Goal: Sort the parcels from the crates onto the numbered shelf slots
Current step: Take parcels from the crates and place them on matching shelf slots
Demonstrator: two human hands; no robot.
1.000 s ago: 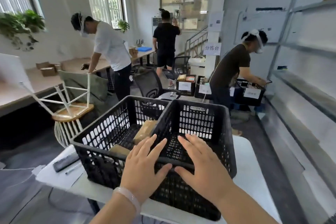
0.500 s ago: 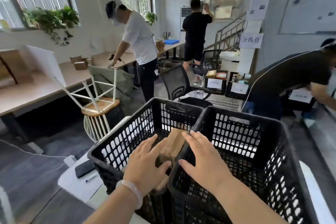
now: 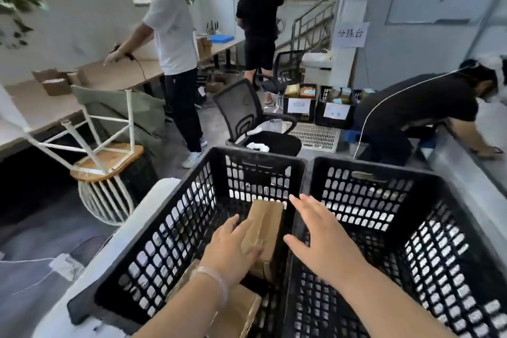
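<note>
Two black plastic crates stand side by side on a white table (image 3: 129,230). The left crate (image 3: 175,225) holds a brown cardboard parcel (image 3: 267,223) leaning against its right wall, and another brown parcel (image 3: 238,310) lies lower down near me. My left hand (image 3: 233,248) reaches into the left crate, fingers straight, resting on the leaning parcel's left side. My right hand (image 3: 323,241) hovers with spread fingers over the rim between the crates, above the right crate (image 3: 411,228), whose visible part looks empty.
A black office chair (image 3: 247,121) stands just beyond the crates. An upturned white stool (image 3: 107,145) sits to the left. Three people work around: one at the long desk (image 3: 35,101), one at the back, one crouching at the right by labelled crates (image 3: 299,107).
The view has come closer and lower over the crates. My left hand has gone deeper into the left crate onto the leaning parcel; my right hand has stayed above the shared rim.
</note>
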